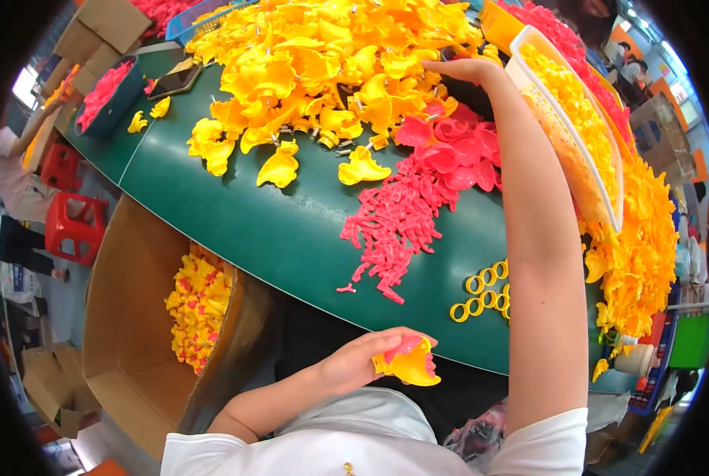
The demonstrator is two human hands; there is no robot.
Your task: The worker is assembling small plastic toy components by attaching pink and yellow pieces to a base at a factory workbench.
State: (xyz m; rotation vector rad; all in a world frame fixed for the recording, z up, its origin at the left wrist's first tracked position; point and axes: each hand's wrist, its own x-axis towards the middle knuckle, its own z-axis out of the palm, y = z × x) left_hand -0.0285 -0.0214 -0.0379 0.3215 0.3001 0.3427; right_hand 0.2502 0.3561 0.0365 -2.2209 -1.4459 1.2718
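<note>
My left hand (362, 363) is closed around a yellow plastic shell piece (414, 366) with a pink part set inside it, held just off the table's near edge. My right arm reaches far across the table. At its end my right hand (467, 70) is at the right side of a big heap of yellow plastic shell pieces (315, 63), some with small metal pins. Its visible fingers are stretched out toward the heap; the others are hidden. Pink rounded shells (453, 151) and small pink plastic parts (398, 218) lie below that heap.
Yellow rings (481, 292) lie beside my right forearm on the green table (283, 230). A white-rimmed bin (612, 186) of yellow parts stands at right, near more yellow pieces (640, 246). A cardboard box (132, 309) holds yellow-and-pink pieces at lower left. A phone (176, 81) lies far left.
</note>
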